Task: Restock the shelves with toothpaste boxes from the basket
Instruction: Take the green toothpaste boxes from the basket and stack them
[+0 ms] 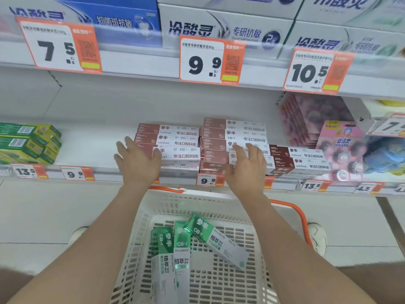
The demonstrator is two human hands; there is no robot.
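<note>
At frame centre, my left hand (138,161) and right hand (247,167) sit side by side before the stacked toothpaste boxes (179,137) on the middle shelf (87,150). Below them, at lower centre, the basket (219,197) holds 3 more boxes (182,244). Across the top, an upper shelf (142,64) carries further cartons (219,29).

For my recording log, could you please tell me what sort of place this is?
Most likely a shop's toothpaste aisle: price tags line the shelf edges, toothpaste boxes are stacked on it, and a basket below holds green boxes.
</note>
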